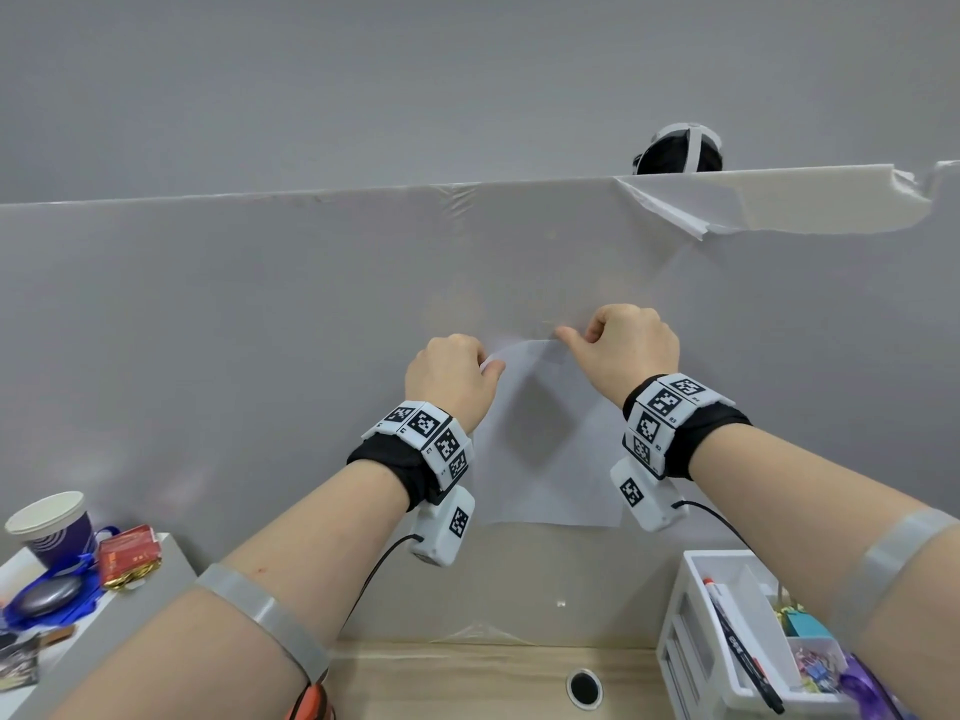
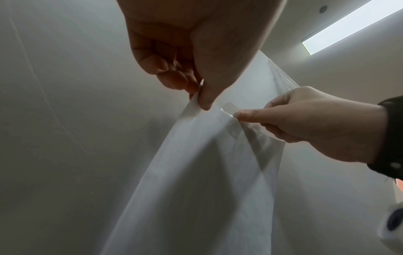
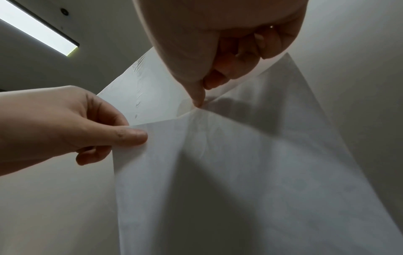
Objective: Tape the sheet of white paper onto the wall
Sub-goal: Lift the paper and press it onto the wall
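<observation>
Left hand [image 1: 451,383] pinches the paper's [image 1: 545,449] upper left corner; right hand [image 1: 626,350], fingers curled, thumbs tape [image 2: 229,110] onto its top edge against the wall [image 1: 260,330].

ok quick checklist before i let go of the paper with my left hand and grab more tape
1. Left hand pinches the top left corner of the white paper: ok.
2. Right hand presses its thumb on the clear tape strip at the top edge: ok.
3. Tape bridges paper and wall: looks so in the left wrist view, but how well it sticks: cannot tell.
4. Paper flat on the wall: not ok, the left corner lifts away and the top edge puckers.
5. Paper hangs straight: roughly ok in the head view.
6. Second tape strip ready: cannot tell, none shows.
</observation>
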Available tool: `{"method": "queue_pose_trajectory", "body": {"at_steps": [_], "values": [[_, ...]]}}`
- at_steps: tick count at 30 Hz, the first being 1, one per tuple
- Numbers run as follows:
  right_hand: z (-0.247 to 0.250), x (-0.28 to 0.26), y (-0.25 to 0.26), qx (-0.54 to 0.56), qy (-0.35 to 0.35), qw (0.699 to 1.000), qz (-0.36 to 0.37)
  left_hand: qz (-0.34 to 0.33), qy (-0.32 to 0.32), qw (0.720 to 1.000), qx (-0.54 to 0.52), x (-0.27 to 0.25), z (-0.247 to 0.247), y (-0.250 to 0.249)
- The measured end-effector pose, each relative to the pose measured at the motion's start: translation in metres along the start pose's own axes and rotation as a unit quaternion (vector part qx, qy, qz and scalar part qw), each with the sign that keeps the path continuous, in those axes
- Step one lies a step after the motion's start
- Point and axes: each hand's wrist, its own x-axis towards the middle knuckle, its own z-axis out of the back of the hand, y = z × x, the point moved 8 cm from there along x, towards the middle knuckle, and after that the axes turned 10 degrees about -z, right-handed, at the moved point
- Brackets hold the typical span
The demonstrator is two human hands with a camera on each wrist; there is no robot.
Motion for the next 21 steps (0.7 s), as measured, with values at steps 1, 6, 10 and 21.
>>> {"method": "queue_pose_trajectory", "body": {"at_steps": [1, 6, 10, 21], "values": [[0.001, 0.000, -0.002, 0.003, -0.004, 1.000, -0.003, 0.000, 0.000, 1.000, -0.001, 0.000, 0.000, 0.000], [0.003, 0.004, -0.004, 0.009, -0.015, 1.000, -0.007, -0.003, 0.001, 1.000, -0.004, 0.001, -0.002, 0.000], [-0.003, 0.003, 0.010, 0.004, -0.011, 1.000, 0.015, -0.007, -0.001, 1.000, -0.007, 0.001, -0.002, 0.001], [-0.016, -0.003, 0.027, -0.002, 0.003, 0.999, 0.037, -0.014, -0.002, 1.000, 0.000, 0.002, 0.001, -0.001]]}}
